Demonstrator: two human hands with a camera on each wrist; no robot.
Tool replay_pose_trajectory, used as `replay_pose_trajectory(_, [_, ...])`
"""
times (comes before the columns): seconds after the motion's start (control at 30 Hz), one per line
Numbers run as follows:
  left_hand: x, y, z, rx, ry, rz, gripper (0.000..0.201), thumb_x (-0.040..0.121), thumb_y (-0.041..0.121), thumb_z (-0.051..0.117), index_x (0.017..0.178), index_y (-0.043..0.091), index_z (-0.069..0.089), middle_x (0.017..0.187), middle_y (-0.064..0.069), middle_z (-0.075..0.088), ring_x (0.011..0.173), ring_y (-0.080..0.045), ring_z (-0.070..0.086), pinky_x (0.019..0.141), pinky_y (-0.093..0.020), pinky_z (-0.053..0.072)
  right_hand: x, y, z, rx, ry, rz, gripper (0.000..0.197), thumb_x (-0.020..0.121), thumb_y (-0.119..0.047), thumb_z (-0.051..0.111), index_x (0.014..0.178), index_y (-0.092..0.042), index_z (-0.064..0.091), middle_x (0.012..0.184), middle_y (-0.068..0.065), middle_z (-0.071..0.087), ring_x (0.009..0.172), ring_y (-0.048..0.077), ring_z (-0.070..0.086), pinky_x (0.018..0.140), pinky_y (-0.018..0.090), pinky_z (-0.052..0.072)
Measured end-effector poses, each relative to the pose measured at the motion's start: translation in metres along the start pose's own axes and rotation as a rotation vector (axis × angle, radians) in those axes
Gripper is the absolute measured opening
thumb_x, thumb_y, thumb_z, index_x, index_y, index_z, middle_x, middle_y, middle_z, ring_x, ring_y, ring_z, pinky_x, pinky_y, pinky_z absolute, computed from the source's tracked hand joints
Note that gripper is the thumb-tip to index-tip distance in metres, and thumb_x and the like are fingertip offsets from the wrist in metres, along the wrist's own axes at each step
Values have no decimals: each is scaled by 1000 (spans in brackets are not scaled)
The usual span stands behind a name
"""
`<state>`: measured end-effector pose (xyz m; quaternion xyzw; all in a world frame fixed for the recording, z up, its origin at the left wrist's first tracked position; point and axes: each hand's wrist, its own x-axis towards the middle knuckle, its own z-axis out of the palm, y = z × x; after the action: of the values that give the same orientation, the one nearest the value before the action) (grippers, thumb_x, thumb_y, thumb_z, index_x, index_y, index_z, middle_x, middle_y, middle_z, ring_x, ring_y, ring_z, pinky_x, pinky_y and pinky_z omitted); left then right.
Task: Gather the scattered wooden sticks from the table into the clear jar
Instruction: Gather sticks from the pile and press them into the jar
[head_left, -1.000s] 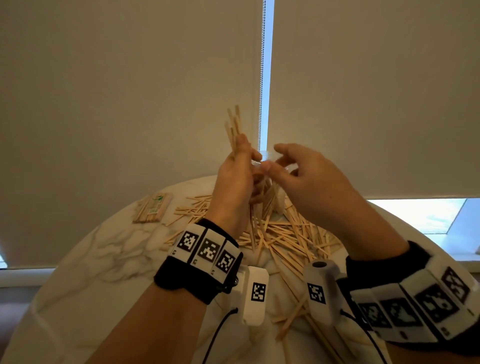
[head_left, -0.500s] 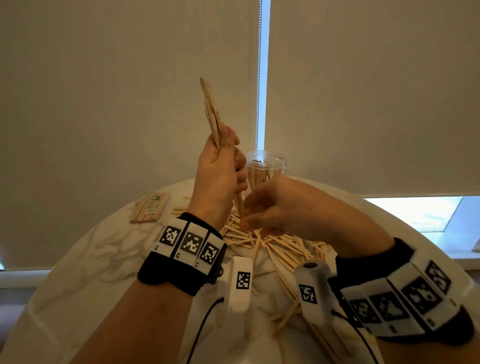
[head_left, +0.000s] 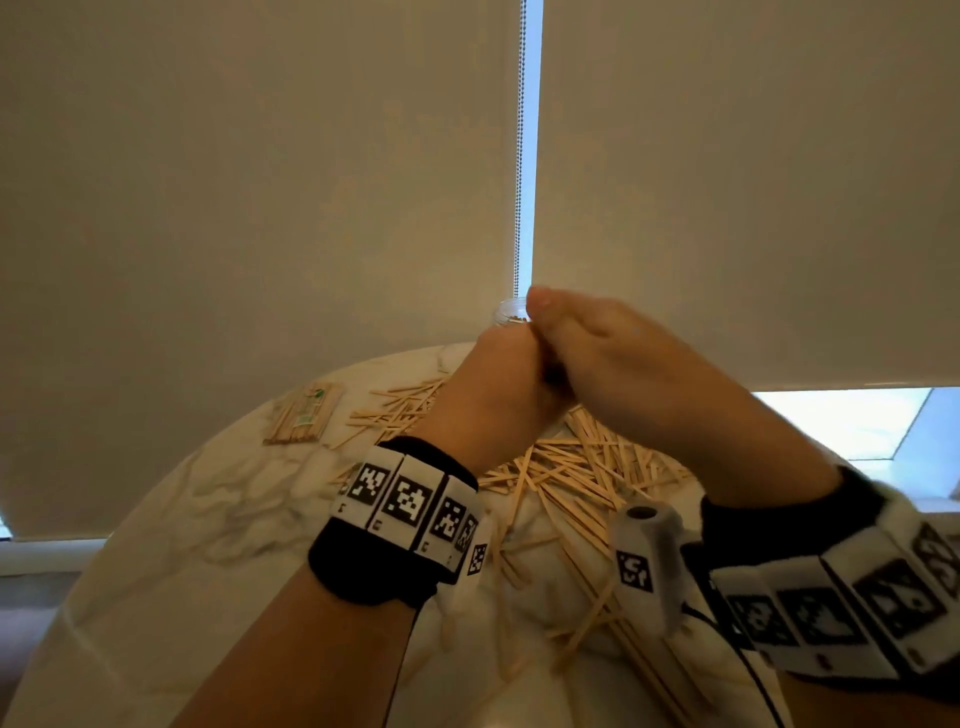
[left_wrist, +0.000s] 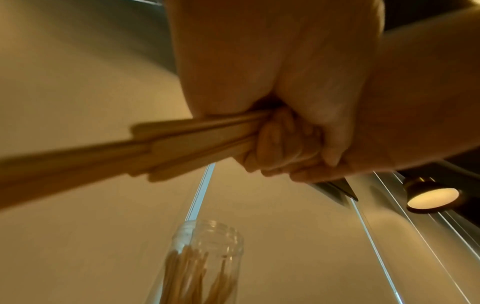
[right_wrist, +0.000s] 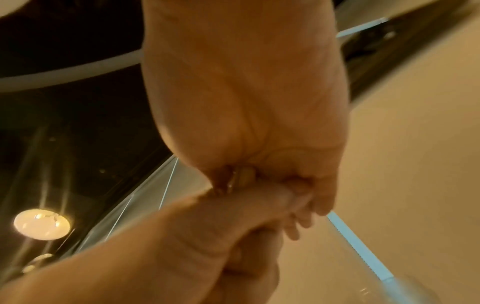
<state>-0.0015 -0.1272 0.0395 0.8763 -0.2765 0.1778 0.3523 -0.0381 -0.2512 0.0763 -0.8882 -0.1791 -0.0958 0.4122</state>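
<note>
Several thin pale wooden sticks (left_wrist: 182, 142) sit bunched in the left hand (head_left: 498, 384), whose fingers (left_wrist: 280, 152) are curled tight round one end while the free ends fan out toward the left of the left wrist view. Half a second ago that hand stood high beside the clear plastic jar (left_wrist: 207, 265) with the bundle pointing up; now it has dropped, and the right hand (head_left: 613, 358) has closed in against it, so the two meet just in front of the jar's rim (head_left: 506, 312). My reading is that the bundle is being squared up or passed across before it goes in, not yet being dropped.

Left wrist bent back, fist near the jar mouth but above and beside it in the wrist view. The right hand lies over the left from the right side, thumb raised on top, fingers (right_wrist: 298, 222) wrapped partly round the left fist; whether they pinch any stick I cannot tell, as the contact is hidden and blurred.

The jar stands upright at the far side of the round marble-patterned bench (head_left: 171, 545) and already holds a good cluster of sticks on end. Many loose sticks (head_left: 587, 473) lie scattered on the bench below the wrists, so much remains. A flat packaged bundle of sticks (head_left: 304, 415) rests apart, at the left.
</note>
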Motion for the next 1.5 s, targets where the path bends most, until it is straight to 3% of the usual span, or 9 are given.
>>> replay_pose_trajectory(0.1, [-1, -3, 2, 91, -54, -48, 14, 94, 20, 62, 82, 28, 61, 68, 14, 57, 62, 1, 55, 62, -17, 46, 3, 3, 2, -38, -101, 67, 57, 101, -60, 19, 131, -28, 55, 124, -4, 62, 116, 15, 56, 106, 39, 41])
replay_pose_trajectory(0.2, [-2, -11, 2, 3, -13, -87, 29, 90, 37, 68, 115, 28, 57, 88, 9, 66, 74, -5, 65, 72, -30, 56, 6, 8, -8, -109, 187, 62, 52, 104, -53, 21, 128, -22, 55, 114, -7, 59, 106, 11, 54, 78, 23, 39])
replay_pose_trajectory(0.3, [-3, -8, 4, -42, -57, -106, 92, 89, 33, 71, 157, 34, 9, 81, 9, 64, 69, -4, 63, 71, -27, 54, 9, 12, -5, -217, 324, 43, 42, 107, -40, 28, 104, -14, 60, 89, 0, 61, 78, 11, 56, 60, 24, 36])
replay_pose_trajectory(0.47, [-2, 3, 1, -160, -96, -91, 124, 89, 15, 71, 146, 29, -39, 61, 11, 55, 52, 7, 58, 73, -20, 50, 17, 19, 18, -402, 182, -23, 42, 106, -33, 31, 94, -13, 65, 82, 5, 65, 70, 15, 61, 62, 27, 43])
replay_pose_trajectory(0.8, [1, 11, 4, -340, -102, -55, 116, 91, 4, 67, 149, 43, -26, 80, -2, 51, 58, 0, 52, 72, -29, 60, 18, 30, 4, -353, 77, -93, 23, 96, -31, 58, 100, -16, 75, 85, 1, 72, 76, 14, 68, 78, 34, 58])
replay_pose_trajectory(0.97, [0, 7, -4, -333, -78, -52, 123, 85, -2, 70, 152, 40, -24, 77, -3, 52, 57, -2, 56, 66, -21, 54, 19, 27, 4, -279, 163, -153, 27, 97, -33, 57, 78, -16, 69, 69, -2, 66, 62, 7, 62, 58, 20, 46])
replay_pose_trajectory(1.2, [1, -12, -36, -440, 234, -342, 75, 91, 64, 49, 153, 25, 31, 102, 4, 74, 89, -8, 73, 88, -36, 56, 9, 30, -41, -120, 519, -129, 29, 95, -39, 57, 73, -23, 67, 56, 2, 57, 53, 22, 59, 52, 38, 49])
replay_pose_trajectory(1.33, [2, -11, -36, -895, 383, -615, 62, 97, 66, 35, 123, 18, 63, 96, -3, 78, 97, -22, 73, 94, -48, 54, 3, 21, -46, -21, 645, -148, 28, 97, -40, 56, 73, -29, 64, 64, 9, 60, 65, 34, 63, 64, 47, 56])
replay_pose_trajectory(1.5, [-3, 7, -35, -1395, 289, -557, 67, 99, 61, 40, 125, 4, 60, 112, -22, 72, 102, -35, 72, 81, -45, 61, 6, 12, -24, 25, 606, -136, 32, 96, -37, 56, 71, -21, 67, 60, 7, 58, 60, 29, 61, 61, 48, 55])
